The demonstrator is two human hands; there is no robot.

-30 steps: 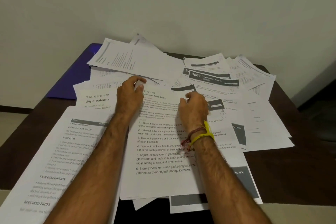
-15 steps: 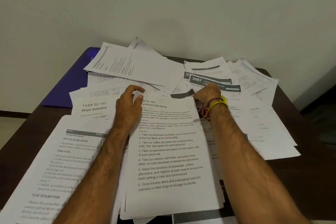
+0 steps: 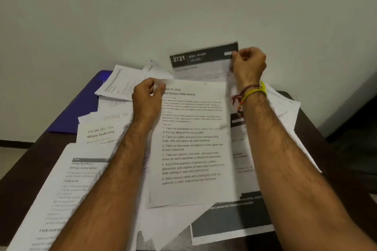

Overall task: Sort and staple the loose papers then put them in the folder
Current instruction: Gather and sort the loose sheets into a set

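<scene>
Loose printed sheets cover a dark table [image 3: 342, 169]. My left hand [image 3: 147, 100] pinches the top left corner of the "Four-Person Table Setting" sheet [image 3: 193, 149], which lies in the middle of the pile. My right hand [image 3: 247, 65] grips the top right corner of a sheet with a dark "2721" header [image 3: 202, 57] and holds it raised above the far papers. A purple folder [image 3: 81, 112] lies at the far left, partly buried under sheets. No stapler is visible.
A "Wipe balcony" sheet [image 3: 100, 133] and a long text sheet [image 3: 67, 189] lie to the left. A sheet with dark panels [image 3: 230, 224] lies near the front edge. More sheets [image 3: 285, 106] spread at the right. A pale wall [image 3: 183, 6] stands right behind the table.
My right hand went from the middle of the pile to the far papers, took hold of the "2721" sheet and lifted it. My left hand stayed on the table-setting sheet's corner.
</scene>
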